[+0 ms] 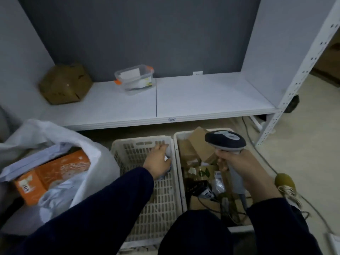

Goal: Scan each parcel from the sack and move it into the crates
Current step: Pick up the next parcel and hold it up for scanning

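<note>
My left hand (157, 161) reaches into the left white crate (128, 144) and is closed around a small pale parcel (167, 159), mostly hidden under the palm. My right hand (246, 172) grips the handle of a grey and dark barcode scanner (225, 139), held above the right crate (179, 137), which holds several brown boxes and dark packets. The white sack (55, 137) lies open at the left, with an orange box (53, 175) and pale mailer bags inside.
A low white shelf (202, 100) runs behind the crates, carrying a brown cardboard box (65, 83) and a clear plastic tub with orange clips (135, 78). A white perforated rack post (301, 74) stands at the right. A cable (261, 157) trails over the floor beside my shoe (285, 183).
</note>
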